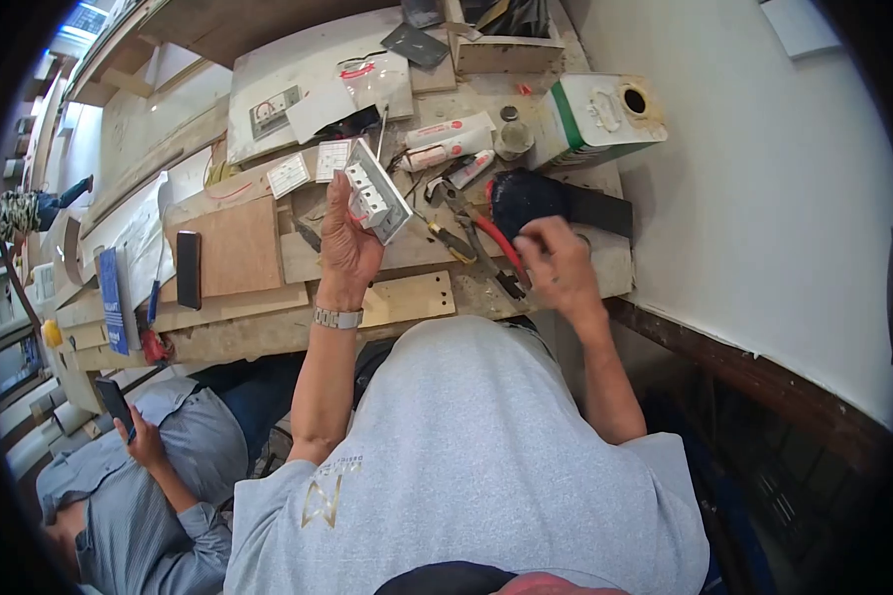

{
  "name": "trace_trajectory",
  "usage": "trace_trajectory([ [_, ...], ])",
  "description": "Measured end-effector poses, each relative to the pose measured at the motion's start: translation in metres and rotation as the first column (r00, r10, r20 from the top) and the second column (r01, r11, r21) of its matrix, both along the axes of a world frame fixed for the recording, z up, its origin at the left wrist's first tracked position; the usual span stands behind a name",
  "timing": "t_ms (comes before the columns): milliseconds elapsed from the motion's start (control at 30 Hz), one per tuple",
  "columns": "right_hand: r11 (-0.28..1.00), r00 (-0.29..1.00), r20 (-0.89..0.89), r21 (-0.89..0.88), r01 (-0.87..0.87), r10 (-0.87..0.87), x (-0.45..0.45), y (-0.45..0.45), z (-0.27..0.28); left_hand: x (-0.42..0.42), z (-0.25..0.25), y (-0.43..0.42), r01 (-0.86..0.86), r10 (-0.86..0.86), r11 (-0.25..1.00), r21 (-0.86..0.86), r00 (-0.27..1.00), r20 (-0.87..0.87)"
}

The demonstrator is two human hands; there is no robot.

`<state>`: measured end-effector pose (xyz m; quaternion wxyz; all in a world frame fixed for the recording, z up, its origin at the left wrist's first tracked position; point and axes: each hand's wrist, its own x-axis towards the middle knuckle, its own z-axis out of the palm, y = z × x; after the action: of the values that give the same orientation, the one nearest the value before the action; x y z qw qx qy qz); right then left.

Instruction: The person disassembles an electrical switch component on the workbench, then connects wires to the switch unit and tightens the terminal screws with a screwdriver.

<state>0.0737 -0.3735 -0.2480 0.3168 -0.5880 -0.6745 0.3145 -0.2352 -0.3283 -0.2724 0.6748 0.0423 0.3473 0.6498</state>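
Note:
A white electrical switch plate (392, 196) with white modules on its back is tilted up in my left hand (350, 248), whose fingers are closed around its lower part. A bit of red wire shows beside the modules. Over the bench's front edge, my right hand (564, 270) is closed, thumb and fingers together. Whatever it may pinch is too small to make out. Just left of that hand lie red-handled pliers (496, 238). A yellow-and-black tool (451, 241) rests between the pliers and my left hand. Behind my right hand is a dark blue cloth item (531, 203).
Tubes (445, 149), a glass jar (513, 139) and a white-green can (605, 114) stand or lie toward the back right. Another wired plate (275, 111) sits on a board. A phone (189, 270) lies left. A seated person (159, 466) holds a phone at lower left.

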Motion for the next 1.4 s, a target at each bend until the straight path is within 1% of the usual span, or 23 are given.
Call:
trace_trajectory([
  [33, 0.99, 0.984, 0.118, 0.04, -0.138, 0.132, -0.009, -0.006, -0.01, -0.007, -0.007, -0.002, 0.038, -0.038, 0.999, 0.023, 0.999, -0.008],
  [67, 0.988, 0.983, 0.109, 0.038, -0.151, 0.146, -0.018, -0.01, -0.016, -0.013, -0.012, -0.004, 0.025, -0.024, 1.0, 0.019, 1.0, -0.016],
  [133, 0.967, 0.947, 0.254, 0.11, -0.229, 0.196, -0.044, -0.011, -0.022, -0.018, -0.006, -0.004, -0.013, 0.015, 0.999, 0.052, 0.999, -0.028],
  [167, 0.946, 0.938, 0.274, 0.183, -0.268, 0.212, -0.056, -0.007, -0.025, -0.021, 0.003, -0.005, 0.009, -0.009, 0.997, 0.082, 1.0, -0.002],
  [200, 0.944, 0.937, 0.275, 0.188, -0.272, 0.215, -0.062, -0.002, -0.025, -0.022, 0.003, -0.002, 0.005, -0.004, 0.996, 0.087, 1.0, -0.002],
  [267, 0.927, 0.897, 0.34, 0.142, -0.347, 0.284, -0.08, 0.01, -0.027, -0.037, 0.001, -0.001, 0.041, -0.064, 0.979, 0.197, 0.992, 0.112],
  [367, 0.921, 0.898, 0.345, 0.176, -0.347, 0.272, -0.083, 0.03, -0.033, -0.067, -0.014, -0.001, -0.062, 0.03, 0.985, 0.164, 0.981, 0.194],
  [433, 0.915, 0.902, 0.299, 0.162, -0.37, 0.311, -0.088, 0.036, -0.03, -0.083, -0.007, -0.006, -0.143, 0.098, 0.977, 0.155, 0.959, 0.266],
  [500, 0.914, 0.909, 0.253, 0.154, -0.375, 0.331, -0.103, 0.039, -0.033, -0.107, -0.008, -0.013, -0.192, 0.15, 0.97, 0.147, 0.955, 0.257],
  [567, 0.868, 0.883, 0.207, 0.189, -0.459, 0.422, -0.133, 0.036, -0.04, -0.123, -0.008, -0.019, -0.244, 0.206, 0.958, 0.149, 0.95, 0.233],
  [700, 0.817, 0.825, 0.337, 0.211, -0.536, 0.454, -0.216, 0.038, -0.042, -0.134, -0.018, -0.032, -0.236, 0.176, 0.949, 0.207, 0.946, 0.273],
  [733, 0.813, 0.822, 0.337, 0.213, -0.541, 0.459, -0.231, 0.035, -0.042, -0.124, -0.008, -0.034, -0.253, 0.21, 0.945, 0.207, 0.955, 0.211],
  [767, 0.782, 0.76, 0.44, 0.178, -0.597, 0.479, -0.247, 0.032, -0.042, -0.119, 0.0, -0.037, -0.272, 0.246, 0.939, 0.211, 0.959, 0.142],
  [833, 0.727, 0.631, 0.581, 0.095, -0.68, 0.515, -0.266, 0.027, -0.052, -0.116, 0.001, -0.044, -0.271, 0.245, 0.934, 0.234, 0.96, 0.133],
  [933, 0.693, 0.567, 0.676, 0.114, -0.712, 0.471, -0.276, 0.015, -0.064, -0.117, 0.001, -0.048, -0.269, 0.235, 0.925, 0.27, 0.96, 0.152],
  [1033, 0.714, 0.488, 0.732, 0.004, -0.701, 0.475, -0.29, 0.011, -0.07, -0.105, 0.016, -0.044, -0.249, 0.244, 0.92, 0.302, 0.968, 0.054],
  [1067, 0.709, 0.49, 0.731, 0.013, -0.705, 0.475, -0.294, 0.01, -0.069, -0.102, 0.022, -0.043, -0.253, 0.25, 0.917, 0.308, 0.967, 0.047],
  [1133, 0.712, 0.43, 0.795, -0.004, -0.702, 0.428, -0.298, 0.008, -0.068, -0.097, 0.031, -0.044, -0.201, 0.242, 0.924, 0.325, 0.966, -0.092],
  [1167, 0.711, 0.434, 0.795, 0.004, -0.703, 0.424, -0.299, 0.01, -0.072, -0.097, 0.031, -0.044, -0.203, 0.229, 0.921, 0.332, 0.973, -0.041],
  [1267, 0.714, 0.491, 0.709, -0.026, -0.7, 0.507, -0.297, 0.023, -0.079, -0.091, 0.036, -0.041, -0.175, 0.197, 0.912, 0.37, 0.98, -0.021],
  [1333, 0.674, 0.576, 0.369, -0.245, -0.697, 0.73, -0.282, 0.038, -0.058, -0.085, 0.043, -0.039, -0.164, 0.185, 0.906, 0.391, 0.983, -0.018],
  [1367, 0.671, 0.574, 0.37, -0.237, -0.702, 0.731, -0.272, 0.045, -0.046, -0.081, 0.046, -0.038, -0.157, 0.176, 0.901, 0.405, 0.984, -0.008],
  [1400, 0.669, 0.684, 0.101, -0.351, -0.655, 0.722, -0.258, 0.05, -0.028, -0.078, 0.051, -0.04, -0.16, 0.18, 0.899, 0.407, 0.984, -0.012],
])
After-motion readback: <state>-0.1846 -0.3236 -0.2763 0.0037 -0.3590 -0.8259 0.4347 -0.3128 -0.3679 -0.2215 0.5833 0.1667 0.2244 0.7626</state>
